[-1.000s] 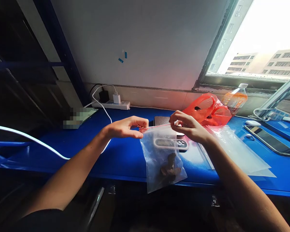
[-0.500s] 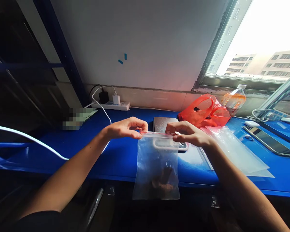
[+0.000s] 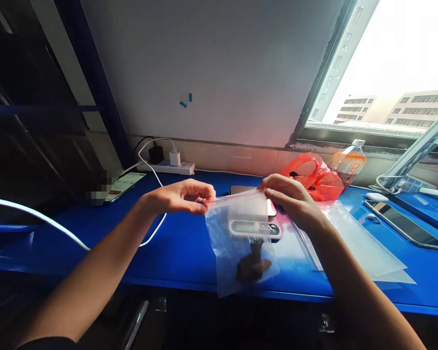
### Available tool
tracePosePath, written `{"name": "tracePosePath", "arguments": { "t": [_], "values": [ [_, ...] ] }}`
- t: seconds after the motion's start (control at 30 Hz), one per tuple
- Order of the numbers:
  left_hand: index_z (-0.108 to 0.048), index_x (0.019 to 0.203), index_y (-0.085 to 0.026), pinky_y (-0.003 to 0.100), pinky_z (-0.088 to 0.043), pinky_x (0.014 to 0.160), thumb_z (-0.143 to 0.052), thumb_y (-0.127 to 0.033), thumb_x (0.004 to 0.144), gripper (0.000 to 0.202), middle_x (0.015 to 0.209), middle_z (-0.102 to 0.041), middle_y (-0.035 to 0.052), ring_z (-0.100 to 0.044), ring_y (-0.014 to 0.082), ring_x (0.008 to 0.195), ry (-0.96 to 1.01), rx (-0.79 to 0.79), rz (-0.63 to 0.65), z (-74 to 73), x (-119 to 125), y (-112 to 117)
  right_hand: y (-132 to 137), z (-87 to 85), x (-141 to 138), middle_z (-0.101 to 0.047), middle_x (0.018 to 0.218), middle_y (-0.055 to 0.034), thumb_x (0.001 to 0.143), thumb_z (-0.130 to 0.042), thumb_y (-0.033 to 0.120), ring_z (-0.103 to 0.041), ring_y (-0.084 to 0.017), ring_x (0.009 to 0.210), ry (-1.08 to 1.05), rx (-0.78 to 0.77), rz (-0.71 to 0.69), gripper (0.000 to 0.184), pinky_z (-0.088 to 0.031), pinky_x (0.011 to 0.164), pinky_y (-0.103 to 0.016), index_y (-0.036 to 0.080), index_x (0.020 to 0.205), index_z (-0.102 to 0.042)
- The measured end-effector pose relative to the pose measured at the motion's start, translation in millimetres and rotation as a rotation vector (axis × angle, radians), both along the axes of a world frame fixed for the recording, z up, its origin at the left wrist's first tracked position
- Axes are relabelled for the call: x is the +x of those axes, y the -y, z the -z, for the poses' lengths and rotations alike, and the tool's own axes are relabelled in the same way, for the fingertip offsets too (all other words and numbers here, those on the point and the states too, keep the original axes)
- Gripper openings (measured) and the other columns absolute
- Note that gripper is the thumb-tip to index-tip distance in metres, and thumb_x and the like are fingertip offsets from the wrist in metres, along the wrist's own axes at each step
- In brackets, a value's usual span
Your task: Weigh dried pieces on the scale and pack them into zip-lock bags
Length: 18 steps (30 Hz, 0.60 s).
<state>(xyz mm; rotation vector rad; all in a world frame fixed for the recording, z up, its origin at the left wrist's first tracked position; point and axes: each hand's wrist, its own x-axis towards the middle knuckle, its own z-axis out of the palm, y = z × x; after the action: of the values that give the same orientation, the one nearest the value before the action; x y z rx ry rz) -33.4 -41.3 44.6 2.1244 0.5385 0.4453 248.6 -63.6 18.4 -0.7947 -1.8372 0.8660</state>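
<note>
A clear zip-lock bag [image 3: 222,243] hangs between my hands, its red-lined zip edge at the top. My left hand [image 3: 180,197] pinches the left end of that edge, and my right hand [image 3: 288,197] pinches the right end. Low in the bag area a dark brown object [image 3: 253,266] shows, blurred by the plastic; its kind is not clear. Behind the bag lies a kitchen scale [image 3: 275,231], partly covered, with its display showing through the film.
More clear bags [image 3: 365,243] lie flat at the right, near a phone [image 3: 405,224] and a white earbud case [image 3: 376,197]. At the back are a red plastic bag [image 3: 314,177], a drink bottle [image 3: 348,163] and a power strip [image 3: 182,168]. A white cable [image 3: 159,226] crosses the left side.
The zip-lock bag has tilted, its right top corner raised and its bottom swung right. My right hand has moved slightly up and outward. The view has shifted a little.
</note>
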Motion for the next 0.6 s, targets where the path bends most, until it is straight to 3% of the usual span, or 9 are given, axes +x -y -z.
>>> {"name": "tracePosePath", "arguments": {
  "t": [0.1, 0.17, 0.27, 0.33, 0.43, 0.53, 0.6],
  "values": [
    [-0.059, 0.076, -0.016, 0.025, -0.041, 0.065, -0.063, -0.025, 0.079, 0.010, 0.072, -0.054, -0.0003, -0.048, 0.0119, 0.068, 0.016, 0.052, -0.020, -16.3, 8, -1, 28, 8.2, -2, -0.057, 0.093, -0.0016, 0.084, -0.061, 0.037, -0.054, -0.014, 0.083, -0.219, 0.029, 0.292, 0.023, -0.043, 0.069, -0.026, 0.026, 0.103, -0.056],
    [-0.062, 0.076, -0.017, 0.027, -0.044, 0.070, -0.064, -0.020, 0.078, 0.005, 0.073, -0.059, 0.0006, -0.053, 0.0131, 0.071, 0.004, 0.127, 0.001, -34.3, 20, 0, 55, 18.7, -3, -0.056, 0.091, -0.0018, 0.086, -0.059, 0.036, -0.054, -0.014, 0.084, -0.268, 0.035, 0.350, 0.014, -0.043, 0.070, -0.025, 0.025, 0.095, -0.057],
    [-0.065, 0.080, -0.019, 0.027, -0.045, 0.069, -0.064, -0.018, 0.078, 0.002, 0.075, -0.061, 0.0001, -0.056, 0.0136, 0.072, 0.040, 0.252, 0.031, -66.0, 43, 7, 91, 36.8, -7, -0.055, 0.084, -0.0024, 0.087, -0.058, 0.034, -0.052, -0.014, 0.083, -0.229, -0.104, 0.237, 0.015, -0.044, 0.072, -0.025, 0.021, 0.079, -0.058],
    [-0.064, 0.082, -0.020, 0.024, -0.044, 0.067, -0.064, -0.018, 0.079, 0.004, 0.074, -0.057, -0.0029, -0.055, 0.0105, 0.070, 0.150, 0.329, 0.048, -83.9, 58, 12, 100, 46.4, -9, -0.056, 0.083, -0.0027, 0.085, -0.060, 0.038, -0.054, -0.014, 0.079, -0.304, -0.319, 0.103, 0.015, -0.046, 0.070, -0.026, 0.023, 0.086, -0.060],
    [-0.060, 0.081, -0.018, 0.022, -0.045, 0.070, -0.064, -0.017, 0.079, 0.004, 0.075, -0.054, -0.0047, -0.055, 0.0078, 0.071, 0.409, 0.317, 0.009, -99.0, 81, 18, 91, 50.8, -9, -0.063, 0.092, -0.0057, 0.076, -0.063, 0.054, -0.060, -0.018, 0.077, -0.603, -0.576, -0.064, 0.039, -0.049, 0.061, -0.029, 0.028, 0.105, -0.059],
    [-0.057, 0.080, -0.017, 0.025, -0.048, 0.071, -0.060, -0.013, 0.081, 0.005, 0.072, -0.054, -0.0047, -0.063, 0.0131, 0.079, 0.461, 0.227, -0.177, -101.8, 100, 13, 78, 41.7, -3, -0.062, 0.114, -0.0090, 0.076, -0.059, 0.057, -0.063, -0.025, 0.096, -0.752, -0.598, -0.081, 0.037, -0.053, 0.060, -0.032, 0.029, 0.101, -0.060],
    [-0.057, 0.080, -0.017, 0.027, -0.050, 0.071, -0.058, -0.012, 0.082, 0.005, 0.076, -0.057, -0.0038, -0.066, 0.0172, 0.087, 0.444, 0.223, -0.230, -99.3, 110, 3, 76, 32.5, 3, -0.061, 0.119, -0.0080, 0.081, -0.055, 0.052, -0.061, -0.026, 0.105, -0.744, -0.461, 0.059, 0.030, -0.054, 0.059, -0.031, 0.031, 0.102, -0.061]
  ]
}}
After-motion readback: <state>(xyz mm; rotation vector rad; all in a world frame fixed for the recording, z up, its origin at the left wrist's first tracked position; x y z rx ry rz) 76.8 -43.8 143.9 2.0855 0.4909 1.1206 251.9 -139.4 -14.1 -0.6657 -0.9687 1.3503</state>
